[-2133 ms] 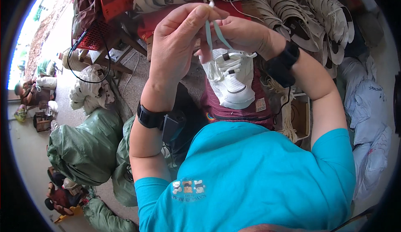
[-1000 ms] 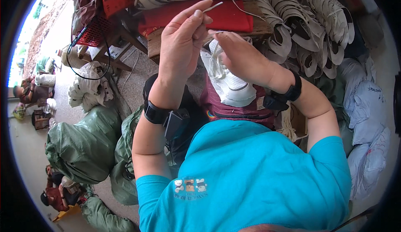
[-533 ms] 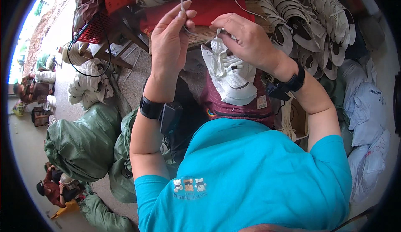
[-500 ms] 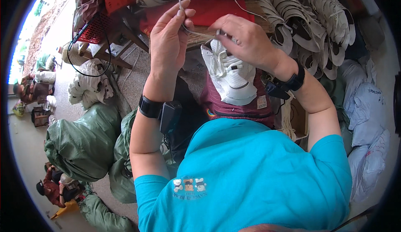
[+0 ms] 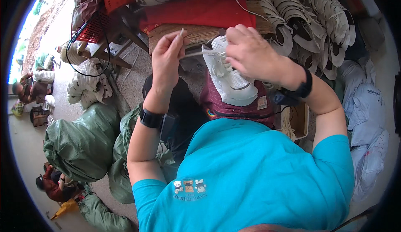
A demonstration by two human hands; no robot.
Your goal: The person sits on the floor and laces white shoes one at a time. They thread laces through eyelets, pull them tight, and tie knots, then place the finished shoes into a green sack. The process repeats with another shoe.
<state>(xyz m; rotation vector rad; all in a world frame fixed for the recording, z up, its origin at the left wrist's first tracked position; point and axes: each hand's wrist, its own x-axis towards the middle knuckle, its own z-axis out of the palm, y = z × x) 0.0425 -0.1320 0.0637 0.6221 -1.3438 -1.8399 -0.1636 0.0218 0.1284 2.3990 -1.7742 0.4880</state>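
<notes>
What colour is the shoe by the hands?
Mostly white; the shoe shows best in the head view.

Just beyond my fingers I see a red cloth lying on a wooden tabletop. Left of them, a red mesh basket sits by a wooden stool. Nearer me than my fingers, well to their left, bulges a green sack; far to their right, pale sacks are piled up.

Looks steeply down from the wearer's head, left of a side-by-side pair. Sits close above the turquoise shirt, facing past it to left hand and right hand. Reaches, by wide fisheye, to floor well beyond.
</notes>
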